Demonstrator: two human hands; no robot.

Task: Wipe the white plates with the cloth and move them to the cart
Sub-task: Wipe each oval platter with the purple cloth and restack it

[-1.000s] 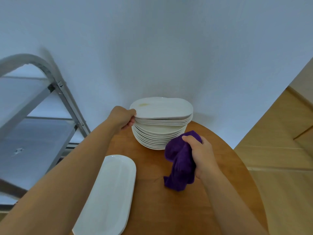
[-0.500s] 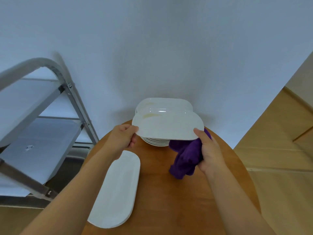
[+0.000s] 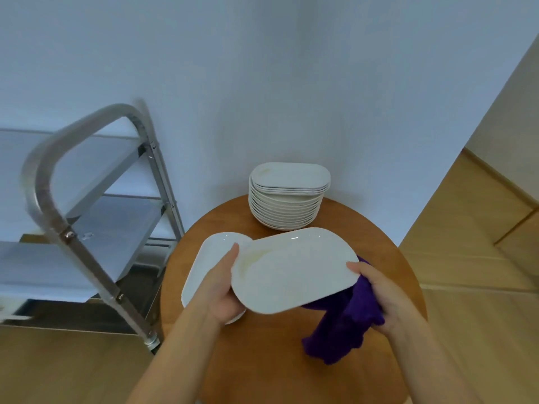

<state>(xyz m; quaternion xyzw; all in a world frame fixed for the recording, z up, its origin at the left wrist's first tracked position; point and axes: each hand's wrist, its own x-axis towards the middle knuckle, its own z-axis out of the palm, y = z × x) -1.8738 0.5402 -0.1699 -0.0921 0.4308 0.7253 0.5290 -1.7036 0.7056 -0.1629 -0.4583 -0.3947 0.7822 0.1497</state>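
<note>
Overhead, from the head camera: the left hand (image 3: 224, 290) and right hand (image 3: 379, 295) grip a white plate (image 3: 294, 269) over the round table (image 3: 388, 252), the right also clutching the purple cloth (image 3: 347, 325). Wiping looks barely begun; the tall stack (image 3: 285, 199) awaits, and the cart (image 3: 96, 211) shows no plates.

Round wooden table (image 3: 280, 354); pale wall (image 3: 291, 83); wood floor (image 3: 478, 258).

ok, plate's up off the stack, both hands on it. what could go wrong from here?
1. The held plate is gripped only at its edges; the right hand also holds the purple cloth, so that grip may slip during wiping.
2. The left hand and the plate's left end sit over another plate on the table; lowering could knock them together.
3. The tall stack stands near the table's far edge; a bump might shift it.
</note>
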